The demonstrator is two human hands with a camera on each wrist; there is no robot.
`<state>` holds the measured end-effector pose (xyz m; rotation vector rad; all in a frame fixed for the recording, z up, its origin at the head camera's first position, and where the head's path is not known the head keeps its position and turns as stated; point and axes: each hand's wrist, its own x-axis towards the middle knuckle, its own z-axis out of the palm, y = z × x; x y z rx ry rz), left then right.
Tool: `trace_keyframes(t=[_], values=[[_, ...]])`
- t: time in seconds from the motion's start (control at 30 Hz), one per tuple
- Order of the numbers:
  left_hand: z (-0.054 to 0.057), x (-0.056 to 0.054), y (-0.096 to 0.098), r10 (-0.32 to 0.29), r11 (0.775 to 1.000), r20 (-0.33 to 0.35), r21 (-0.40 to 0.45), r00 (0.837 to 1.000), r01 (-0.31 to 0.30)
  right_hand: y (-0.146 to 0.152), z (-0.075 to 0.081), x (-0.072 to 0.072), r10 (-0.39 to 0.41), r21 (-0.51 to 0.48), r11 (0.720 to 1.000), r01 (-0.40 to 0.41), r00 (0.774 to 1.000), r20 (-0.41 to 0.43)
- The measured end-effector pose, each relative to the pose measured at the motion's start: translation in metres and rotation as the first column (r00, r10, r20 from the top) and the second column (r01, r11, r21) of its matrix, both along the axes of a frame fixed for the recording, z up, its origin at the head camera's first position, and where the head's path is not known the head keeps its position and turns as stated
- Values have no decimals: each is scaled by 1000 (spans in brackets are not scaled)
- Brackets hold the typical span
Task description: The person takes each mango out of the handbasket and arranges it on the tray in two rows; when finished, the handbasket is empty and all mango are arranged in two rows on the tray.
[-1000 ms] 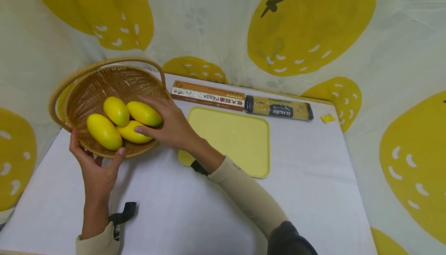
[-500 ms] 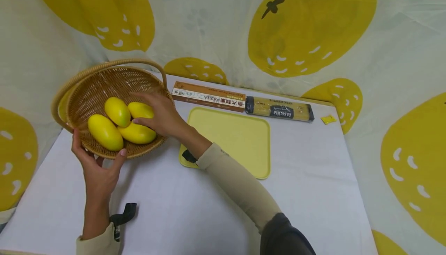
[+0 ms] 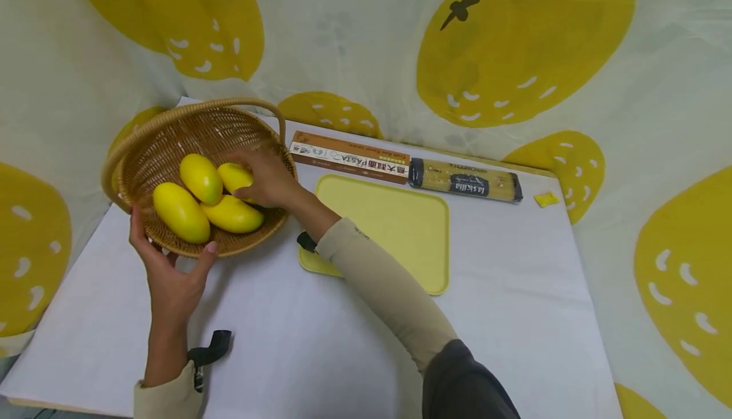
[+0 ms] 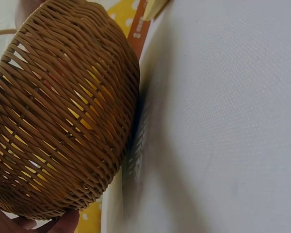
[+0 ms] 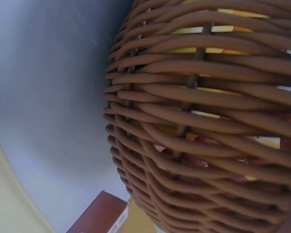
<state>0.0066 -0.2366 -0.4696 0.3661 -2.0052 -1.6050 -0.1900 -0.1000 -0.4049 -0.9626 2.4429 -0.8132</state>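
Observation:
A wicker basket (image 3: 189,131) with an arched handle tilts toward me at the left of the head view, with several yellow mangoes inside. My left hand (image 3: 176,288) grips its near rim, thumb on the front edge; in the left wrist view its fingers (image 4: 65,222) show under the woven wall. My right hand (image 3: 269,178) reaches into the basket from the right. Its thumb and fingers curl around the back right mango (image 3: 233,177), partly covering it. Another mango (image 3: 233,214) lies just below that thumb. The right wrist view shows the basket's outer weave (image 5: 208,97), with the hand hidden.
A pale yellow tray (image 3: 400,234) lies under the right forearm. Behind it, a pasta box (image 3: 349,157) and a spaghetti pack (image 3: 466,179) line the table's back edge. A small yellow packet (image 3: 546,199) sits at the far right. A fruit-print cloth hangs behind.
My right hand has shifted back from the front right mango and closed around the one behind it. The left hand keeps its grip on the basket; the head view has shifted slightly.

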Motion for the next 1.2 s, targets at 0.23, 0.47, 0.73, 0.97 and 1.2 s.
trace_keyframes(t=[0.23,0.47,0.73,0.97,1.2], values=[[3,-1,2,6,1000,7,-11,1000,-6,-6,0,-1,-15,108,994,15,1000,-8],[4,1,4,0,1000,0,-23,1000,0,-4,-5,0,13,136,991,-11,1000,-12],[5,0,4,-18,999,-13,-38,1000,17,3,-3,-1,3,31,1000,-4,999,32],[9,0,3,-14,999,16,-50,1000,15,7,3,3,-22,-41,999,22,1000,-4],[8,-1,1,4,999,40,-47,999,-2,11,10,11,-20,-41,999,17,997,-80]])
